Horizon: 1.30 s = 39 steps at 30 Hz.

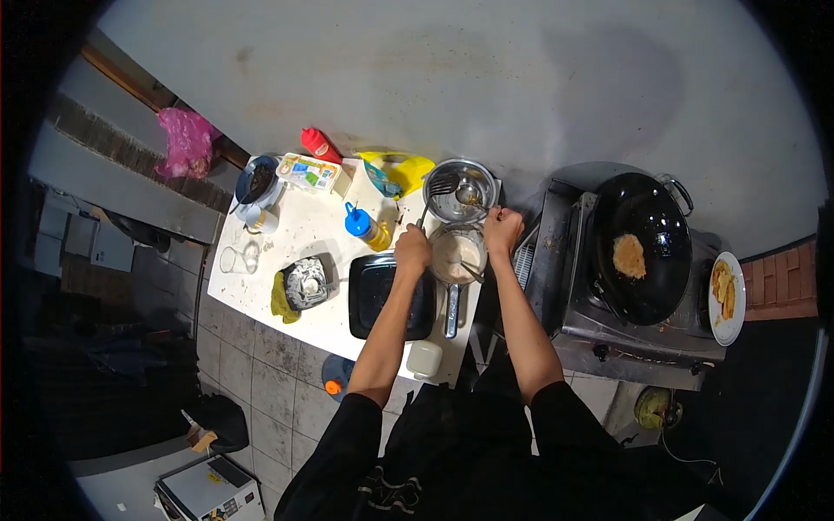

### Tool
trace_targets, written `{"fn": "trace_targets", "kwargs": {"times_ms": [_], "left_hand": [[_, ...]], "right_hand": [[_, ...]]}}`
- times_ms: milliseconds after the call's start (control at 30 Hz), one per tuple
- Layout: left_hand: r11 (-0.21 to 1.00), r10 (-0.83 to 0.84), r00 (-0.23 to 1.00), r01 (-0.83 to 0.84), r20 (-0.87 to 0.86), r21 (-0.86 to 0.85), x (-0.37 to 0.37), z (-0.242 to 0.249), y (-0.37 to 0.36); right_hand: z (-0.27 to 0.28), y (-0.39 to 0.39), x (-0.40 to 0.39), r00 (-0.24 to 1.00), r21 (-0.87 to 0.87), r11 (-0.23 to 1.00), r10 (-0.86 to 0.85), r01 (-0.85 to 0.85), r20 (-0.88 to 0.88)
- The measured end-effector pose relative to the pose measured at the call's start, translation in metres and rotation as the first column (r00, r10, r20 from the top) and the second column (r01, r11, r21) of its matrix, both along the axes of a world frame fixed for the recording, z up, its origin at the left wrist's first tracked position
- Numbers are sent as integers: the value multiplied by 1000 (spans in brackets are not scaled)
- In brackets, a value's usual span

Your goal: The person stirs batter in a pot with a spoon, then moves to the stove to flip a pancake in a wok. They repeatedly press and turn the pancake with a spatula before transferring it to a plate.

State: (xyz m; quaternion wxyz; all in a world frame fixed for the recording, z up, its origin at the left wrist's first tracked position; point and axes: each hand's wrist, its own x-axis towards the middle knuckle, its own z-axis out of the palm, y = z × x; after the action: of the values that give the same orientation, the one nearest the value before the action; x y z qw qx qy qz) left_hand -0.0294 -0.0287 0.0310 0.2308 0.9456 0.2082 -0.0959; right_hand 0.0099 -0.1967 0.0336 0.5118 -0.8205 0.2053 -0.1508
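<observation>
Frame centre, I observe left hand (413, 247) clamped on slotted turner (443, 184); right hand (502, 230) clamped on spoon (467, 190), steel bowl (446, 207) beneath

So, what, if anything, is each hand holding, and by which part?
The left hand grips a slotted turner by its handle; the right hand appears to hold a spoon or ladle by its handle.
</observation>
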Motion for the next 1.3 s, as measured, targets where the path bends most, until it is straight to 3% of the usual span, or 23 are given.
{"fn": "trace_targets", "kwargs": {"times_ms": [333,500,600,667,733,767,800,867,933,1033,1133,1200,1267,1300], "left_hand": [[1000,-4,1000,4,3,-28,3,-6,6],[997,-28,998,32,51,-76,2,-6,17],[989,27,996,-14,84,-150,-9,7,20],[945,110,989,-75,95,-317,-11,1,24],[970,79,981,-34,179,-243,-14,-7,27],[842,153,985,-90,75,-532,-18,-12,28],[628,192,980,-159,-46,-761,-26,4,24],[591,184,981,-158,-58,-791,-40,45,9],[482,176,984,-92,-6,-871,-46,60,-2],[375,166,986,-56,8,-926,-59,97,-28],[356,112,992,17,60,-935,-75,121,-58],[402,71,987,105,145,-910,-91,131,-82],[481,19,961,233,276,-845,-104,144,-113],[523,27,918,324,395,-789,-109,139,-131]], "right_hand": [[-24,-6,-1,999,89,995,-39,42,-38],[-65,-4,10,995,-82,994,-78,73,-68],[-69,-5,13,982,-7,995,96,-99,-161],[-83,-5,23,963,25,981,192,-191,-188],[-83,-6,28,953,37,972,234,-231,-191],[-85,-5,25,941,50,962,271,-267,-201],[-86,-5,20,938,51,961,278,-273,-208],[-76,-7,8,968,95,971,228,-218,-108],[-46,-9,-17,960,-14,962,271,-273,-67],[13,-9,-48,886,432,795,463,-426,21],[78,-16,-86,812,780,465,577,-419,92],[73,-28,-101,780,730,474,613,-492,128],[65,-32,-129,912,761,548,385,-348,140],[72,-45,-141,912,757,537,361,-373,193]]}}
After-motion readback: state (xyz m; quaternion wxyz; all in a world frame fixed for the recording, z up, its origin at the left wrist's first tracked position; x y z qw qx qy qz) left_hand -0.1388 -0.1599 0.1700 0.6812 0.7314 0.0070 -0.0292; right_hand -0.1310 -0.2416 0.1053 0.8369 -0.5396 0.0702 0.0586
